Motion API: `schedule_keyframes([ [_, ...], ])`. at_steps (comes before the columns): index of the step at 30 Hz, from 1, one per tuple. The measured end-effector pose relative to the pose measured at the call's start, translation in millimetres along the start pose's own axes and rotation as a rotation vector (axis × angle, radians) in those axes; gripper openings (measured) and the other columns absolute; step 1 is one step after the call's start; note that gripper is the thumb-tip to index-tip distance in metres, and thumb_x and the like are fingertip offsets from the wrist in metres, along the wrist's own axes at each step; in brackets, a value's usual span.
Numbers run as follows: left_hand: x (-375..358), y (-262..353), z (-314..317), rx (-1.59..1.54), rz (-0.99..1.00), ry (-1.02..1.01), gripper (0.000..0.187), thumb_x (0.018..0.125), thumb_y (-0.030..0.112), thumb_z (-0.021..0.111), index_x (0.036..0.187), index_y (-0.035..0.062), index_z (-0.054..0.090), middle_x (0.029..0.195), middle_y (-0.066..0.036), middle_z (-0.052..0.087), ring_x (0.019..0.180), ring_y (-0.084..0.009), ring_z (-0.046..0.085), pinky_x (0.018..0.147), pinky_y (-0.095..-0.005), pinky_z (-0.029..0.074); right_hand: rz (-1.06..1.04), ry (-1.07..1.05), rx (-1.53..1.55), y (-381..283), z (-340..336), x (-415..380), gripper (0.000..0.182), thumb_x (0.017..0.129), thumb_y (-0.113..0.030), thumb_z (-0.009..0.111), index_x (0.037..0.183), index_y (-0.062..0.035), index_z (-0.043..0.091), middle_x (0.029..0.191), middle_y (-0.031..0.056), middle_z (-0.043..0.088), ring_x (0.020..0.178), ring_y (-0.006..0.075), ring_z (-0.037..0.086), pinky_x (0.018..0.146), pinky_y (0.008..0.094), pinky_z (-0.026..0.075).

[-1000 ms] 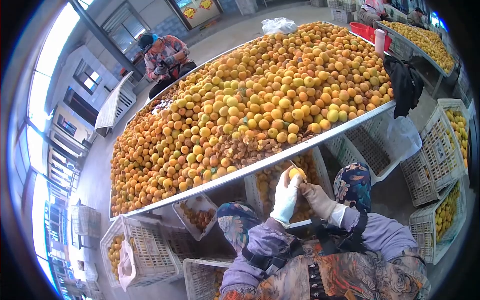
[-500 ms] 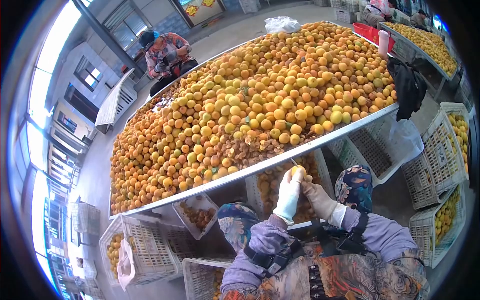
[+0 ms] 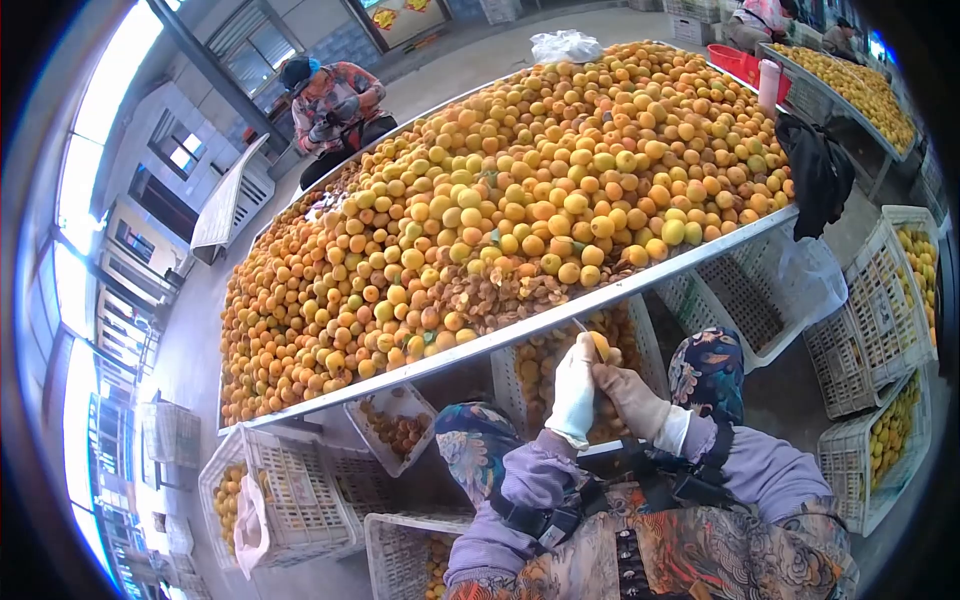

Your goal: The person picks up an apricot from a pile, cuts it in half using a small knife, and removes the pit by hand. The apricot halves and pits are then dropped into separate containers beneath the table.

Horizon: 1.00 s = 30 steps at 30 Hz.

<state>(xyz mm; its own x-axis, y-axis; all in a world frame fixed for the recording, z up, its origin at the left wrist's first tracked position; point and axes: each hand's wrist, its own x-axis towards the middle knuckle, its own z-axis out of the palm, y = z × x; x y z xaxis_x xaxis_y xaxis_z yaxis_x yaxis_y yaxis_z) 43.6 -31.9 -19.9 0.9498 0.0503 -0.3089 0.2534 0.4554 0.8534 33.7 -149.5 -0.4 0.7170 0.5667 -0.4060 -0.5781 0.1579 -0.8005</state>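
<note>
Both my hands, in pale work gloves, meet in front of the table's near edge. My left hand [image 3: 574, 388] is closed on a yellow-orange apricot [image 3: 600, 345], which shows between its fingertips and my right hand. My right hand [image 3: 634, 398] is closed beside it, fingers bent against the fruit. A thin knife blade [image 3: 580, 325] points up and left past the apricot, in line with my right hand; its handle is hidden. Under my hands stands a crate of apricots [image 3: 535, 375]. A heap of apricots [image 3: 540, 190] covers the table, with brown pits or scraps [image 3: 500, 295] near the edge.
The metal table edge [image 3: 520, 332] runs just beyond my hands. Plastic crates stand at left [image 3: 300, 490] and right [image 3: 870, 310], and a small bin [image 3: 392, 428] holds brown pieces. A dark jacket [image 3: 812, 175] hangs at the corner. A co-worker [image 3: 335, 110] sits across the table.
The apricot has turned slightly between my hands and shows a smaller part. My fingers have shifted a little, and the blade tip lies slightly further left.
</note>
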Motion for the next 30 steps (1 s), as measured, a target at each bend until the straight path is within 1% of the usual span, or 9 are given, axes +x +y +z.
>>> schedule_keyframes([
  [2, 6, -6, -17, 0.200, 0.237, 0.018, 0.044, 0.094, 0.045, 0.047, 0.106, 0.0040, 0.056, 0.092, -0.006, 0.060, 0.082, -0.0141, 0.059, 0.071, -0.0270, 0.051, -0.062, 0.023, -0.067, -3, 1, -4, 0.043, 0.092, -0.054, 0.043, 0.078, -0.0140, 0.050, 0.047, -0.0039, 0.035, 0.034, 0.0083, 0.034, 0.030, 0.0228, 0.024],
  [4, 1, 6, -26, 0.241, 0.244, 0.101, 0.035, 0.094, 0.031, 0.052, 0.111, 0.0010, 0.055, 0.099, -0.006, 0.058, 0.086, -0.0134, 0.056, 0.080, -0.0251, 0.047, -0.076, 0.046, -0.077, -8, -7, -14, 0.042, 0.092, -0.053, 0.043, 0.086, -0.0116, 0.052, 0.052, -0.0014, 0.041, 0.037, 0.0086, 0.037, 0.030, 0.0244, 0.026],
  [6, -6, 12, -25, 0.530, 0.579, 0.123, 0.032, 0.090, 0.024, 0.058, 0.113, 0.0009, 0.055, 0.099, -0.007, 0.059, 0.086, -0.0149, 0.056, 0.080, -0.0265, 0.046, 0.049, 0.141, -0.008, -13, -24, -6, 0.048, 0.090, -0.058, 0.043, 0.089, -0.0107, 0.052, 0.062, 0.0004, 0.050, 0.040, 0.0096, 0.042, 0.030, 0.0230, 0.029],
  [8, -22, 26, -12, 0.700, 0.612, 0.105, 0.036, 0.081, 0.020, 0.067, 0.111, 0.0029, 0.057, 0.098, -0.013, 0.061, 0.087, -0.0200, 0.060, 0.079, -0.0307, 0.049, 0.040, 0.148, 0.163, -10, -37, 10, 0.049, 0.088, -0.059, 0.044, 0.091, -0.0111, 0.052, 0.065, 0.0003, 0.053, 0.042, 0.0102, 0.045, 0.031, 0.0246, 0.032],
  [11, -27, 28, -7, 1.021, 0.918, 0.005, 0.046, 0.075, 0.033, 0.073, 0.107, 0.0032, 0.059, 0.097, -0.015, 0.060, 0.088, -0.0291, 0.059, 0.080, -0.0355, 0.047, -0.051, 0.182, 0.202, 8, -37, 38, 0.049, 0.087, -0.059, 0.046, 0.096, -0.0115, 0.054, 0.066, -0.0006, 0.053, 0.042, 0.0115, 0.045, 0.033, 0.0267, 0.036],
  [13, -27, 29, -6, 1.162, 1.065, -0.003, 0.056, 0.070, 0.047, 0.072, 0.105, 0.0048, 0.061, 0.094, -0.014, 0.058, 0.085, -0.0329, 0.057, 0.076, -0.0397, 0.047, -0.045, 0.036, 0.270, 3, -26, 27, 0.049, 0.088, -0.056, 0.049, 0.105, -0.0105, 0.055, 0.081, 0.0014, 0.057, 0.061, 0.0110, 0.054, 0.052, 0.0260, 0.046],
  [17, -30, 30, -6, 1.291, 1.086, 0.010, 0.057, 0.071, 0.051, 0.069, 0.105, 0.0058, 0.061, 0.089, -0.013, 0.058, 0.080, -0.0307, 0.056, 0.071, -0.0391, 0.045, -0.077, 0.011, 0.315, 4, -17, 22, 0.046, 0.090, -0.051, 0.050, 0.107, -0.0086, 0.057, 0.096, 0.0043, 0.058, 0.085, 0.0104, 0.056, 0.072, 0.0252, 0.048],
  [22, -27, 36, 2, 1.355, 1.087, 0.006, 0.054, 0.069, 0.046, 0.071, 0.103, 0.0062, 0.061, 0.083, -0.013, 0.058, 0.078, -0.0314, 0.057, 0.068, -0.0401, 0.045, -0.176, 0.054, 0.415, 0, -8, 20, 0.041, 0.094, -0.044, 0.045, 0.111, -0.0088, 0.056, 0.099, 0.0037, 0.060, 0.092, 0.0135, 0.059, 0.080, 0.0285, 0.049],
  [30, -20, 34, 23, 1.050, 0.929, 0.132, 0.028, 0.084, 0.029, 0.061, 0.098, 0.0055, 0.060, 0.085, -0.015, 0.056, 0.075, -0.0314, 0.058, 0.066, -0.0364, 0.047, -0.290, 0.323, 0.614, -7, 8, 36, 0.023, 0.091, -0.035, 0.055, 0.094, -0.0128, 0.058, 0.084, 0.0012, 0.057, 0.079, 0.0117, 0.056, 0.071, 0.0272, 0.047],
])
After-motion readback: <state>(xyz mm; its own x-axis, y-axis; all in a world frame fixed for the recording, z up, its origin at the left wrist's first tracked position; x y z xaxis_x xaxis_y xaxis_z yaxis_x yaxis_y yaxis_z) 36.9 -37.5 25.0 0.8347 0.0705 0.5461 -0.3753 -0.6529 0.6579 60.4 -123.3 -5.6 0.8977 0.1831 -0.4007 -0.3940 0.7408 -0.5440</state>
